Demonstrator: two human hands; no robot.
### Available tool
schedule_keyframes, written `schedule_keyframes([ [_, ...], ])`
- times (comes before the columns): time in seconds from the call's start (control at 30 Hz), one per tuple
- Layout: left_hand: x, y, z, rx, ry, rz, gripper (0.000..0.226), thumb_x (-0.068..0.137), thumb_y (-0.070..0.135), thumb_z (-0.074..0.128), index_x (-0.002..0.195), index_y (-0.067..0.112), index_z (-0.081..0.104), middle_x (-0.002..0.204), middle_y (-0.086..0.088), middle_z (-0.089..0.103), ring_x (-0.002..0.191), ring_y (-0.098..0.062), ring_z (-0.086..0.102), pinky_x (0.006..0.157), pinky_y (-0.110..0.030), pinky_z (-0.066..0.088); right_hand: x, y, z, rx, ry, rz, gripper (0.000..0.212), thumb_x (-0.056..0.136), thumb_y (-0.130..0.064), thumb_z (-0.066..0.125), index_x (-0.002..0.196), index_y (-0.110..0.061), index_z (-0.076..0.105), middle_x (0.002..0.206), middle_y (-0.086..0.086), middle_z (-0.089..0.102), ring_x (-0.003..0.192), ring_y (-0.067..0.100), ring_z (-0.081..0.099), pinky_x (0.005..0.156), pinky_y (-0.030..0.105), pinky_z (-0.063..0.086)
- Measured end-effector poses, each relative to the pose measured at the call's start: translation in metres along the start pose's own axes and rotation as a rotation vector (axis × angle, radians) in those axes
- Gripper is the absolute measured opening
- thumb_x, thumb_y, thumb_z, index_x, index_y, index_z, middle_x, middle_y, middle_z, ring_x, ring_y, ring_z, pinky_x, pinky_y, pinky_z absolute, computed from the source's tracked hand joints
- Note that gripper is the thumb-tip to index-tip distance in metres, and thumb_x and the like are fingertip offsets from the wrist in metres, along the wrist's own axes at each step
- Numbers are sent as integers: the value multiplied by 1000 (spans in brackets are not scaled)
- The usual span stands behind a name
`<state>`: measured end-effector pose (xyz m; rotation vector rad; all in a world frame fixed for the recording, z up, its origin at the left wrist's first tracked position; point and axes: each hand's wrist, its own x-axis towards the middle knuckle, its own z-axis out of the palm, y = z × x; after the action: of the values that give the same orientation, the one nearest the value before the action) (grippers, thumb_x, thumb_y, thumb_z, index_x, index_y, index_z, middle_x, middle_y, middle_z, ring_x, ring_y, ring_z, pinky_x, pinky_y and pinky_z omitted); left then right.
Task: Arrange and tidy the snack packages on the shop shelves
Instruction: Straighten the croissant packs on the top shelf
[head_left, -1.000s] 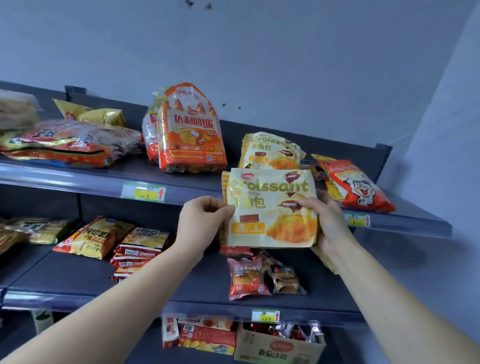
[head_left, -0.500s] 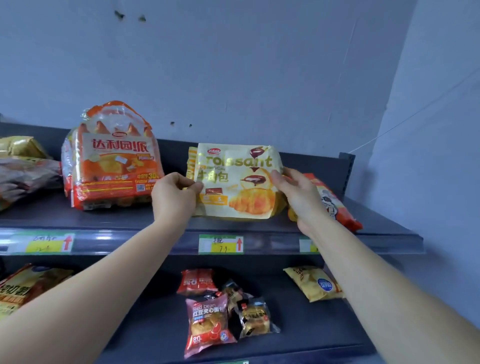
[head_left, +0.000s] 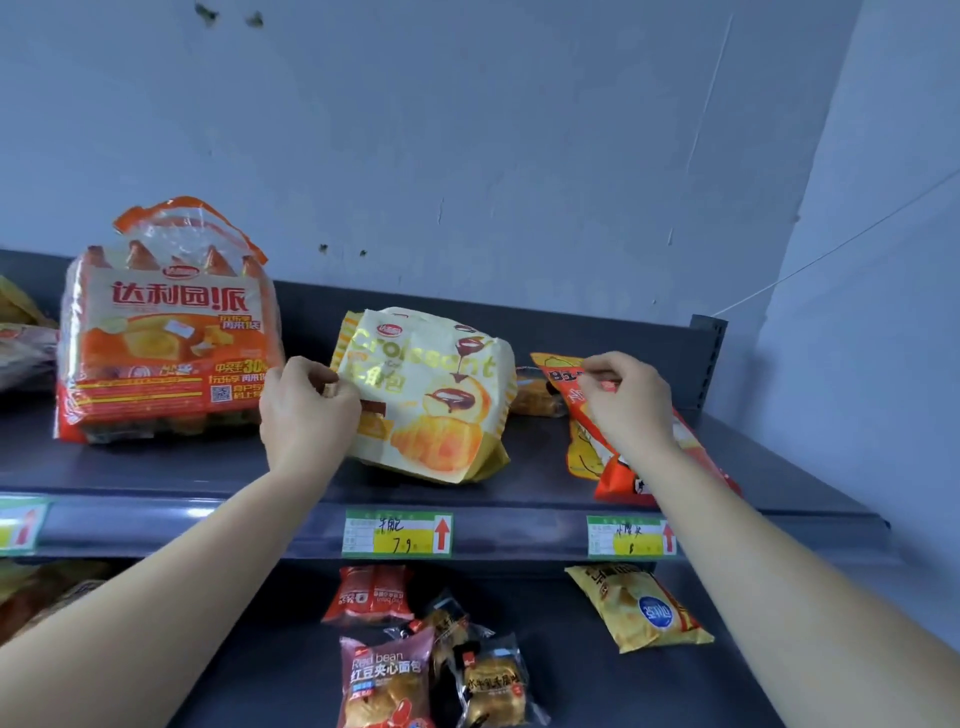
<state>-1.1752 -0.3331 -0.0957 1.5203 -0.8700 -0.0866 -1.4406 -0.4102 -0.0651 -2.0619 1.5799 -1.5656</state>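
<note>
The croissant package (head_left: 431, 395) is propped on the upper shelf (head_left: 208, 467), its 9 o'clock edge pinched by the left hand (head_left: 306, 410). At its 3 o'clock the orange snack bag (head_left: 618, 480), lying 11-to-5 o'clock, is pinched at the far end by the right hand (head_left: 628, 400).

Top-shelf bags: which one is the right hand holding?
The red snack bag at the far right; right hand pinches its top. Left hand holds the croissant bag.

On the upper shelf (head_left: 156, 467), mid-frame, sit the bread bag (head_left: 166, 332) left, croissant bag (head_left: 431, 395) centre, snack bag (head_left: 618, 478) right. On the lower shelf (head_left: 561, 675) below lie bun packets (head_left: 387, 680) bottom centre, chip packet (head_left: 639, 608) lower right.
</note>
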Motion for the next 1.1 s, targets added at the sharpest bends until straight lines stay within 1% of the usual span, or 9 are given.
schedule_keyframes([
  [0.07,-9,3,3,21,24,84,34,82,12,60,114,19,50,125,-2,41,119,-27,43,106,-48,33,6,-10,17,24,-109,-56,17,91,-15,60,102,-17,72,100,-2,71,95,13,64,81,28,50],
  [0.17,-22,7,6,142,5,370,64,74,7,64,132,25,45,143,-4,31,133,-25,27,109,-47,19,17,-11,45,-6,-321,-21,24,93,-13,55,110,-17,71,115,0,69,109,19,61,94,35,49],
  [0.33,-18,13,13,422,-173,794,56,83,54,49,137,37,49,158,1,23,146,-22,11,114,-49,9,37,5,79,-291,-557,38,41,90,-10,49,129,-22,56,133,7,56,120,29,53,90,32,45],
  [0.47,-9,19,16,520,-251,777,75,79,75,31,141,35,43,158,7,25,147,-15,10,116,-44,5,55,20,95,-482,-548,66,61,90,-12,51,147,-14,30,157,17,17,146,35,13,117,40,20],
  [0.57,-6,18,17,572,-212,762,80,77,79,29,140,32,43,154,9,31,145,-15,15,115,-45,10,68,33,102,-474,-598,201,70,90,-12,49,152,-14,16,158,22,6,145,40,9,118,43,20],
  [0.7,-8,12,17,580,-187,748,81,78,80,27,138,29,44,150,10,35,143,-14,18,115,-44,11,78,41,108,-498,-588,186,64,88,-16,51,146,-8,25,146,22,38,134,39,37,111,42,32],
  [0.8,-7,8,17,572,-179,750,79,79,79,29,138,29,44,150,10,35,143,-13,18,115,-42,10,80,41,106,-521,-496,132,49,89,-22,59,132,-5,42,125,15,59,113,33,57,87,34,45],
  [0.97,-6,6,21,565,-200,721,83,77,81,25,141,30,40,152,10,32,145,-12,15,117,-40,7,75,34,93,-548,-313,-2,26,84,-18,64,104,-10,51,106,15,63,97,36,60,68,32,39],
  [1.1,-6,6,23,561,-198,718,83,77,81,25,141,30,41,152,10,32,145,-13,15,117,-40,7,76,17,76,-390,-130,70,12,84,-2,52,90,-13,55,95,7,59,83,28,51,64,31,37],
])
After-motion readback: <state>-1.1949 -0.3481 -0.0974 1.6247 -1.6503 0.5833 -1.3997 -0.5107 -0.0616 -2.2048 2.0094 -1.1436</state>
